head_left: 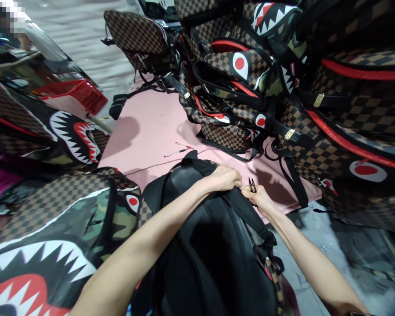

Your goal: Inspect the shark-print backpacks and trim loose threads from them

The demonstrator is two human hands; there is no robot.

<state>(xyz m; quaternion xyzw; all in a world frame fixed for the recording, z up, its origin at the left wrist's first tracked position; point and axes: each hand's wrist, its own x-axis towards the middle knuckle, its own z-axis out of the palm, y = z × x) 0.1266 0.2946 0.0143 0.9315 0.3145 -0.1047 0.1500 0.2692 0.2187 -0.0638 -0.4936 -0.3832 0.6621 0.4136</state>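
Note:
A black backpack [204, 237] lies back-side up in front of me, its padded panel and straps facing me. My left hand [224, 177] is closed and grips the top edge of the backpack near its strap. Right beside it, my right hand [258, 198] is closed round small black thread snips [252, 184], whose blades point up next to my left fingers.
A pink table [151, 127] holds two pens [179, 150]. A heap of brown checkered shark-mouth backpacks [250, 79] fills the right and back. More of them [52, 219] lie at the left. A red basket [82, 94] stands at the far left.

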